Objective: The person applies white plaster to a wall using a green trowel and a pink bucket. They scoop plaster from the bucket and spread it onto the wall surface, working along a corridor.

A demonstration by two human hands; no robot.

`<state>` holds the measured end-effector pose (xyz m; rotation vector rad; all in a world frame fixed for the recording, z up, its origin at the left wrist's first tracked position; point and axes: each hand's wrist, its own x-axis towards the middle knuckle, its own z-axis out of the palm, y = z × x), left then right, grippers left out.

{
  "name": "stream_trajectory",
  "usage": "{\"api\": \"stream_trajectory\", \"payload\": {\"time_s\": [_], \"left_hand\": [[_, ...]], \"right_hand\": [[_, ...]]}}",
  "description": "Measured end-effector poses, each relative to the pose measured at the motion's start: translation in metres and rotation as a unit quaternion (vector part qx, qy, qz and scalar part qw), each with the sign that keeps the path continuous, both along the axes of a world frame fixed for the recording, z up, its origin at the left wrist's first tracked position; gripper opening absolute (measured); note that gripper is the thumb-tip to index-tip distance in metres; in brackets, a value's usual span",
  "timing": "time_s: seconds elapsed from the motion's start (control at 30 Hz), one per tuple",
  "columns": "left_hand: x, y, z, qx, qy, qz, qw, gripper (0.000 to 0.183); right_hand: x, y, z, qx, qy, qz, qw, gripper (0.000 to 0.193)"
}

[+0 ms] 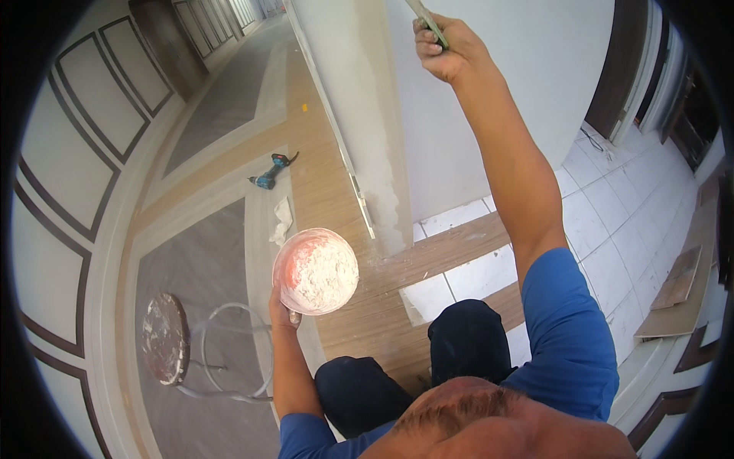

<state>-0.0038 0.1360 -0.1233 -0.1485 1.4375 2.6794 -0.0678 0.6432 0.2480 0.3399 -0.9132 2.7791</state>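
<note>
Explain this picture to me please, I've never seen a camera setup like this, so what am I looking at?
There's no robot here: these are a person's own bare hands. The one picture comes from a wide fisheye camera worn on the head and looking down, so straight edges bend near its rim. The left hand holds a round bowl of whitish paste. The right hand, stretched forward, grips a slim tool, partly cut off by the upper edge. On the floor are a blue and black power drill, a crumpled white scrap and a round-seated stool.
</note>
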Motion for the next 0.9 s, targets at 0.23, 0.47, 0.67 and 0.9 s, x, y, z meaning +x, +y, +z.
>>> {"api": "stream_trajectory", "payload": {"time_s": [0.23, 0.47, 0.67, 0.9], "left_hand": [[0.015, -0.028, 0.088, -0.008, -0.017, 0.011, 1.000, 0.058], [0.067, -0.053, 0.247, 0.002, 0.010, 0.044, 0.999, 0.063], [0.137, -0.055, 0.372, 0.026, -0.026, 0.082, 0.996, 0.067], [0.223, -0.066, 0.498, 0.110, -0.027, 0.037, 0.993, 0.068]], "right_hand": [[0.028, 0.001, 0.105, 0.013, -0.038, -0.041, 0.998, 0.014], [0.052, 0.006, 0.236, 0.010, -0.072, -0.064, 0.995, 0.017], [0.069, -0.009, 0.361, -0.014, -0.097, -0.087, 0.991, 0.014], [0.069, -0.003, 0.507, 0.009, -0.056, -0.077, 0.995, 0.016]]}}
